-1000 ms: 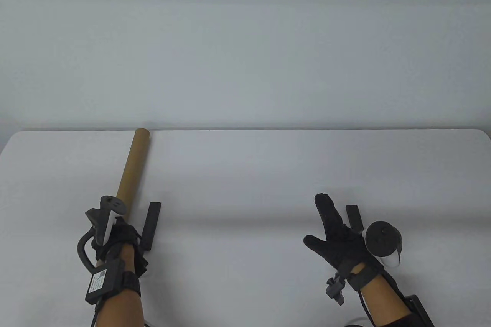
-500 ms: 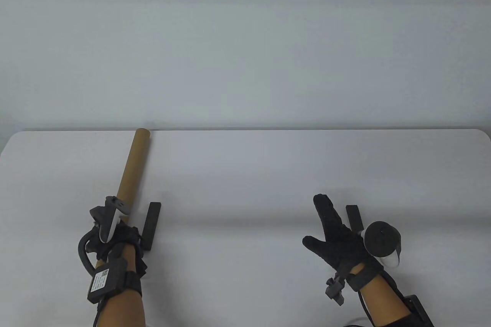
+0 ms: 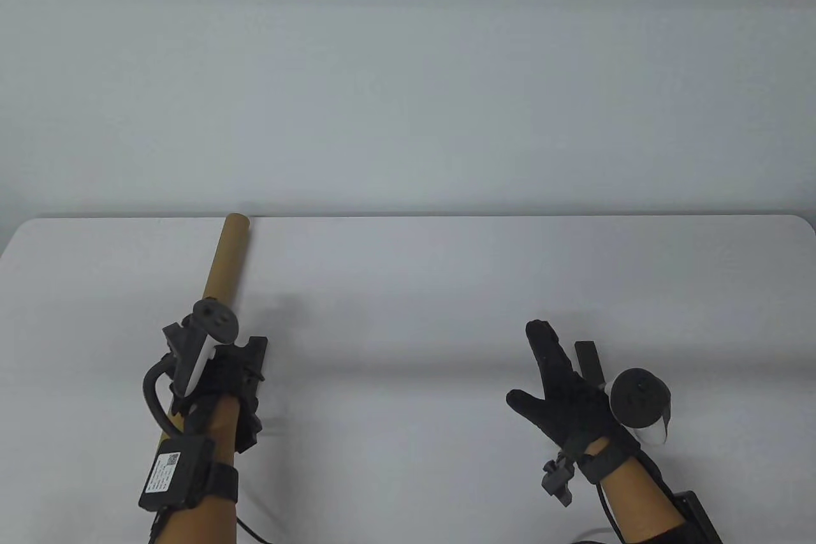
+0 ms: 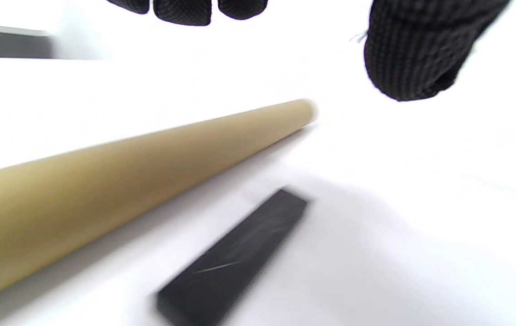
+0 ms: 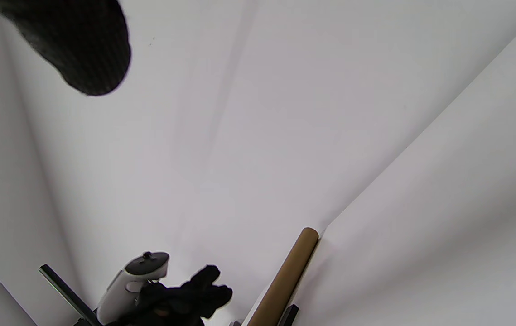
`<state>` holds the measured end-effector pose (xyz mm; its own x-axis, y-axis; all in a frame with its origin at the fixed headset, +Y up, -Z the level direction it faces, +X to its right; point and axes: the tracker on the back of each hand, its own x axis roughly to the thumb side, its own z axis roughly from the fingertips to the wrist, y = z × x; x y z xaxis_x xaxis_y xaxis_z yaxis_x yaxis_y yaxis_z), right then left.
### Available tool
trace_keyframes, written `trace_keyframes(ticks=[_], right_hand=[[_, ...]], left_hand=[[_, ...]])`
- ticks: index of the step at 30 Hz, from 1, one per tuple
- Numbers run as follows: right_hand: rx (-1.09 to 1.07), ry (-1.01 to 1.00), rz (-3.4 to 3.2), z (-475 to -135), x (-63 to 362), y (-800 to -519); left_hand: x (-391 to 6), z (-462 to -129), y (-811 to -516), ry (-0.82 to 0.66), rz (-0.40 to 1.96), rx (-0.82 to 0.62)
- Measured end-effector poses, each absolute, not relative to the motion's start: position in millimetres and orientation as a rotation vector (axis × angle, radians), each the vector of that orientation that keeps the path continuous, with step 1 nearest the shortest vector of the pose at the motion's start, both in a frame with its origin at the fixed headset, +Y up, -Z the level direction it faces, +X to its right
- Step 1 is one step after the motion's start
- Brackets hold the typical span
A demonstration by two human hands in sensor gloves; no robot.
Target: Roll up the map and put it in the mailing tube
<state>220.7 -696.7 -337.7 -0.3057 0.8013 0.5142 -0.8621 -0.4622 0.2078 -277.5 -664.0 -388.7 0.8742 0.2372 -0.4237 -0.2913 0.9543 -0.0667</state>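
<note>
The left hand hovers with its fingers loosely extended, gripping nothing. The right hand lies spread, thumb splayed out, fingers straight and empty.

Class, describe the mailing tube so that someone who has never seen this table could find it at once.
Look at the white table, on its left half. A long brown cardboard mailing tube runs from the far edge toward the left hand. Unlike the short flat black bar beside it, it is round, tan and much longer.

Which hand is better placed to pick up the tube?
Left. The left hand hovers right beside the tube, fingers open above it. The right hand rests across the table.
</note>
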Motion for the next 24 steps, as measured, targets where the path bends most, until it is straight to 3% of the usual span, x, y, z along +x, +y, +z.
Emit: trace_keyframes(ticks=[6,10,14,24], right_hand=[[0.715,-0.153,1.928,-334.7,217.8,-690.9],[0.736,-0.171,1.919,-331.7,214.7,-687.0],[0.757,-0.175,1.921,-329.9,211.3,-684.9],[0.823,-0.188,1.943,-321.6,201.9,-681.3]], left_hand=[[-220.3,-362.6,-615.2,0.015,0.451,0.017],[-196.0,-343.9,-607.4,-0.233,0.583,0.024],[-185.8,-329.3,-613.9,-0.381,0.683,0.067],[-189.8,-331.4,-661.2,-0.534,0.938,-0.133]])
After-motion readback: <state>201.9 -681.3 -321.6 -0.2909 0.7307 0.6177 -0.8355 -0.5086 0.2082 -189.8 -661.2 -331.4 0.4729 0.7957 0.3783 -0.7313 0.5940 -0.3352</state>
